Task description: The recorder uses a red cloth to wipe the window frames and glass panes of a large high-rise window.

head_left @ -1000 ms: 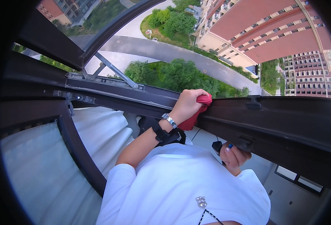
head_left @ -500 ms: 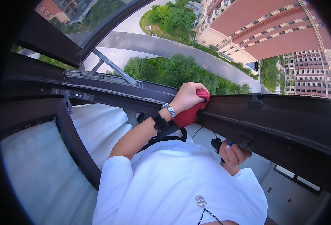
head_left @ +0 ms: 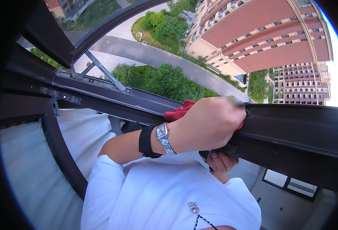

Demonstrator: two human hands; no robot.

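My left hand point(head_left: 203, 124) is closed on a red cloth point(head_left: 177, 112) and presses it onto the dark brown window frame point(head_left: 291, 128). Most of the cloth lies hidden under the hand; a bunched part sticks out on its left, and a sliver shows at its right. A silver watch point(head_left: 163, 131) and a black strap point(head_left: 146, 142) circle the left wrist. Lower down, just under the frame, my right hand point(head_left: 223, 161) has its fingers curled. A black object point(head_left: 205, 155) is beside it, partly covered; what the fingers grip cannot be made out.
A metal stay arm point(head_left: 104, 69) props the tilted-out sash point(head_left: 48, 30) at the upper left. Beyond the frame is a long drop to trees point(head_left: 169, 78), a road and red buildings point(head_left: 249, 38). White curtains point(head_left: 86, 126) hang inside at the left.
My left hand has slid right along the frame with the cloth and come closer to the camera. My right hand appears lower and further left, as the whole view has shifted.
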